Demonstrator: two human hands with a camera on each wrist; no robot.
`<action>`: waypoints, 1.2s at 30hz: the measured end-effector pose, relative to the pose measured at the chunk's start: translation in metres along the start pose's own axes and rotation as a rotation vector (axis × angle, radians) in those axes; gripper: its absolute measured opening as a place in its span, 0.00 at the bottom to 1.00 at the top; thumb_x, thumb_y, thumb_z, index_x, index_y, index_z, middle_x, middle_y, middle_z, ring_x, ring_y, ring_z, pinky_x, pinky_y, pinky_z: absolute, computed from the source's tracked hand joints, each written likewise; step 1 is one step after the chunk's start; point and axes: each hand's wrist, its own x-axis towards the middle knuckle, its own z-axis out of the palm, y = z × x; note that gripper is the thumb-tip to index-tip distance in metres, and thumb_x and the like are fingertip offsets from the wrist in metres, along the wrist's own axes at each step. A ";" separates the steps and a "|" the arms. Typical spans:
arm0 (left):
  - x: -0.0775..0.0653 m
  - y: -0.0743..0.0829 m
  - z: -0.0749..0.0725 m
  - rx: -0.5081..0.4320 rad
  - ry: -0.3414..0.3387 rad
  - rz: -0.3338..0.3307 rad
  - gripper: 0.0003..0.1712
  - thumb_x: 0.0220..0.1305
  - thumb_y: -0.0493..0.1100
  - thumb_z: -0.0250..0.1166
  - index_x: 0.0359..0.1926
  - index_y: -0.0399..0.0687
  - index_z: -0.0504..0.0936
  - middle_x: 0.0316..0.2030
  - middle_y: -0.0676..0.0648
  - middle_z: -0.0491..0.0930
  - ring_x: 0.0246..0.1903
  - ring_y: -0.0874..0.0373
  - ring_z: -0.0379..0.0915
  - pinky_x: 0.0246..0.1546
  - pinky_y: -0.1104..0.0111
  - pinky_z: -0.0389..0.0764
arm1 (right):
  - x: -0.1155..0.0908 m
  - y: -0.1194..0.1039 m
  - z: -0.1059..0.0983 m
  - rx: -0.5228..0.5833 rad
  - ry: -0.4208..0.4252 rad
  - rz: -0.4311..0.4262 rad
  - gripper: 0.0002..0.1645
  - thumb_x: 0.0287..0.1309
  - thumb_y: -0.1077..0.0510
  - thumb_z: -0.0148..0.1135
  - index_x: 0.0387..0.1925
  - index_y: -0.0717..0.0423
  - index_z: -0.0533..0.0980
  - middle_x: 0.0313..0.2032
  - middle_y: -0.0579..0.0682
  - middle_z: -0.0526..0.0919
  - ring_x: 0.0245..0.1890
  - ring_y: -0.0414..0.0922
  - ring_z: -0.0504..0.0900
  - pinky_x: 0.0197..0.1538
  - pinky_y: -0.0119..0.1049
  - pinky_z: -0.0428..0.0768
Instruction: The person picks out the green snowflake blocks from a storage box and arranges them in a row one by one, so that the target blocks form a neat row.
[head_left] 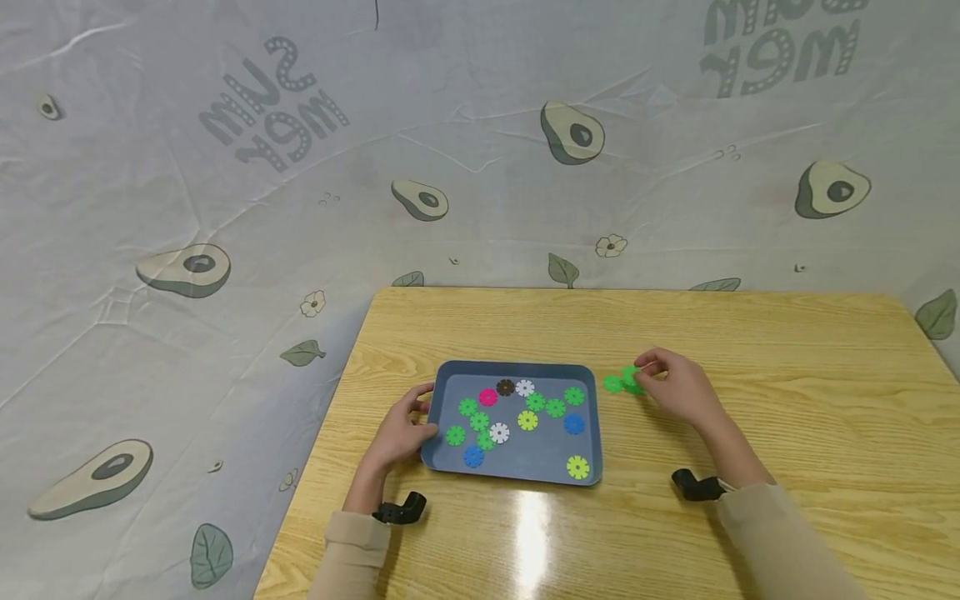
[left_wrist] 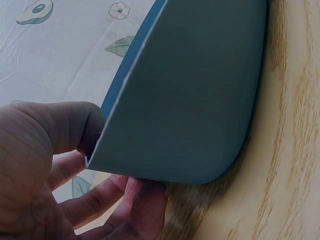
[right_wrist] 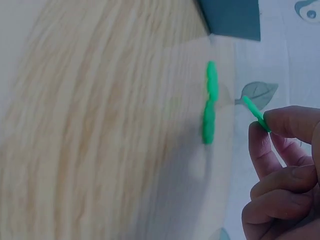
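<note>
My left hand (head_left: 399,433) grips the left side of a shallow blue-grey tray (head_left: 536,458), thumb over the rim and fingers at the outer wall, as the left wrist view shows. Notched, flower-like plastic discs lie scattered in it: green, white, blue, yellow, a pink one (head_left: 488,397) and a brown one (head_left: 506,387). Off the tray's right edge, my right hand (head_left: 678,390) pinches a green notched disc (right_wrist: 255,111) between thumb and fingertip, above the table. Below it, two green discs (right_wrist: 210,102) lie on the tabletop, edge to edge.
The wooden table (head_left: 750,333) has its far edge against a pale cloth (head_left: 480,125) printed with avocados and leaves. Black wrist-worn cameras (head_left: 405,509) sit at both cuffs, close above the tabletop.
</note>
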 end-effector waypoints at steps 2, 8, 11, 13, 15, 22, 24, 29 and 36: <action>0.000 -0.001 0.000 0.007 0.004 -0.001 0.42 0.59 0.26 0.66 0.75 0.47 0.70 0.50 0.35 0.76 0.30 0.50 0.75 0.30 0.62 0.78 | -0.002 0.005 -0.002 0.006 -0.006 0.020 0.18 0.73 0.52 0.60 0.54 0.60 0.79 0.46 0.60 0.83 0.39 0.55 0.81 0.30 0.41 0.73; 0.000 -0.001 0.000 0.024 0.018 0.002 0.42 0.58 0.27 0.67 0.74 0.49 0.71 0.51 0.35 0.77 0.33 0.49 0.76 0.31 0.61 0.78 | -0.005 0.018 -0.007 0.010 -0.005 0.054 0.20 0.74 0.51 0.58 0.56 0.61 0.78 0.48 0.64 0.83 0.39 0.55 0.81 0.31 0.42 0.73; 0.001 -0.002 0.000 0.024 0.021 0.006 0.42 0.57 0.27 0.67 0.74 0.49 0.71 0.51 0.35 0.77 0.33 0.49 0.76 0.31 0.61 0.78 | -0.005 0.022 -0.010 0.000 -0.004 0.073 0.20 0.74 0.50 0.59 0.56 0.61 0.78 0.49 0.64 0.83 0.42 0.57 0.81 0.34 0.42 0.73; 0.001 -0.002 0.001 0.024 0.024 0.008 0.43 0.57 0.27 0.68 0.74 0.49 0.71 0.51 0.35 0.77 0.33 0.49 0.76 0.31 0.61 0.78 | -0.006 0.024 -0.011 -0.005 -0.003 0.084 0.20 0.73 0.50 0.59 0.56 0.61 0.79 0.48 0.63 0.83 0.44 0.59 0.81 0.35 0.42 0.74; 0.001 -0.002 0.001 0.021 0.024 0.010 0.43 0.57 0.27 0.68 0.74 0.49 0.71 0.51 0.35 0.77 0.33 0.49 0.76 0.31 0.61 0.78 | -0.006 0.026 -0.012 -0.011 0.000 0.091 0.20 0.73 0.51 0.59 0.55 0.62 0.79 0.47 0.63 0.84 0.45 0.59 0.81 0.37 0.44 0.74; 0.001 -0.002 0.000 0.017 0.021 0.003 0.43 0.57 0.27 0.67 0.74 0.50 0.71 0.51 0.35 0.77 0.33 0.49 0.76 0.31 0.61 0.78 | -0.007 0.033 -0.011 -0.031 0.008 0.108 0.19 0.72 0.52 0.59 0.54 0.63 0.78 0.44 0.61 0.84 0.43 0.58 0.81 0.39 0.47 0.75; 0.001 -0.002 0.000 0.015 0.021 0.002 0.43 0.57 0.27 0.67 0.74 0.50 0.71 0.51 0.35 0.77 0.32 0.49 0.76 0.31 0.61 0.78 | -0.008 0.033 -0.010 -0.036 0.012 0.108 0.18 0.72 0.53 0.60 0.53 0.63 0.79 0.44 0.62 0.84 0.43 0.59 0.82 0.40 0.50 0.76; 0.001 -0.003 0.000 0.008 0.018 0.005 0.43 0.57 0.26 0.67 0.74 0.49 0.72 0.50 0.35 0.77 0.34 0.49 0.76 0.31 0.61 0.79 | -0.009 0.031 -0.009 -0.050 0.024 0.119 0.17 0.70 0.54 0.61 0.51 0.64 0.79 0.43 0.62 0.85 0.44 0.62 0.82 0.43 0.57 0.77; 0.000 0.001 0.000 0.000 0.019 -0.001 0.43 0.57 0.27 0.67 0.74 0.50 0.72 0.50 0.35 0.77 0.34 0.49 0.76 0.31 0.61 0.79 | -0.009 0.031 -0.008 -0.082 0.013 0.124 0.17 0.70 0.54 0.62 0.51 0.64 0.79 0.43 0.60 0.84 0.44 0.60 0.81 0.43 0.55 0.76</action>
